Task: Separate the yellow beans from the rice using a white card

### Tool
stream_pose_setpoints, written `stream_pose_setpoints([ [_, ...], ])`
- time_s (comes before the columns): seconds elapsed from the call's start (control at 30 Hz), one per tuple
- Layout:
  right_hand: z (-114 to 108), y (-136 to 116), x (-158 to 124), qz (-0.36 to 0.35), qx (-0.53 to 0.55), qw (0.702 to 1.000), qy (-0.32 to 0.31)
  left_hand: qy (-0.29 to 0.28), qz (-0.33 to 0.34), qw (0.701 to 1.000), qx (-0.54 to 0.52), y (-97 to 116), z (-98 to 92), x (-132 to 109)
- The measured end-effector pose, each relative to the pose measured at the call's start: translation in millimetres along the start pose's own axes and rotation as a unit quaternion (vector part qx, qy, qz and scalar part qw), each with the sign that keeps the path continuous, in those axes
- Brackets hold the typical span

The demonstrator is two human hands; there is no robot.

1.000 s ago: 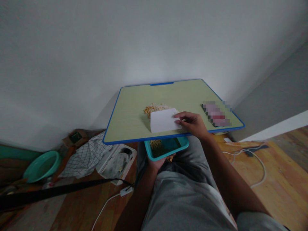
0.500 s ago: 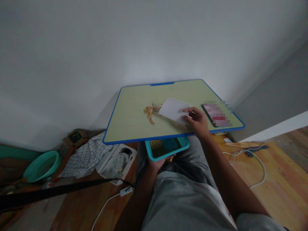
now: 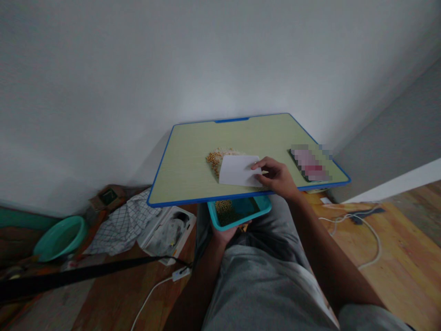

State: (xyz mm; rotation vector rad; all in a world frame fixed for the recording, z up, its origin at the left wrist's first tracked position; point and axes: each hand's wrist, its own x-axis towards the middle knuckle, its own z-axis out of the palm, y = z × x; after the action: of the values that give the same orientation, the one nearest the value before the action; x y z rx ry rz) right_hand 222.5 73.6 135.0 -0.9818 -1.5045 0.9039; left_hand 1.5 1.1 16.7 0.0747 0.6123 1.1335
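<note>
My right hand (image 3: 275,175) pinches the right edge of a white card (image 3: 239,170) just over the table (image 3: 186,151), which has a pale green top and blue rim. Left of the card and behind it lie yellow beans (image 3: 212,158) and some paler grains (image 3: 229,151); part of the pile is hidden under the card. Below the table's front edge, my left hand (image 3: 225,233) holds a teal tray (image 3: 225,227) from underneath. Inside the tray are yellow beans (image 3: 223,207) at the left and small dark green grains (image 3: 230,218). My left fingers are mostly hidden beneath it.
A phone (image 3: 309,164), blurred out, lies on the table's right side. On the floor at left are a green basin (image 3: 62,239), a checked cloth (image 3: 117,225), an open white box (image 3: 170,232) and a power strip (image 3: 181,274). A white cable (image 3: 377,243) curls at right.
My right hand has brought the card slightly left and toward me, turning it lower and flatter. Pale grains behind it now show more. My left hand and the tray stay put.
</note>
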Motion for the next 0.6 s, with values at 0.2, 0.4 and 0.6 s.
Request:
stream_pose_setpoints([
  [0.2, 3, 0, 0, -0.016, -0.05, 0.999, 0.003, -0.002, 0.005, 1.0, -0.002, 1, -0.1, 0],
  [0.4, 4, 3, 0, -0.025, -0.073, 0.995, 0.059, 0.001, -0.012, 1.0, -0.019, -2, -9.6, 5],
  [0.6, 5, 6, 0, -0.028, -0.084, 0.991, 0.105, -0.01, -0.01, 1.0, -0.02, -2, -14.0, 7],
])
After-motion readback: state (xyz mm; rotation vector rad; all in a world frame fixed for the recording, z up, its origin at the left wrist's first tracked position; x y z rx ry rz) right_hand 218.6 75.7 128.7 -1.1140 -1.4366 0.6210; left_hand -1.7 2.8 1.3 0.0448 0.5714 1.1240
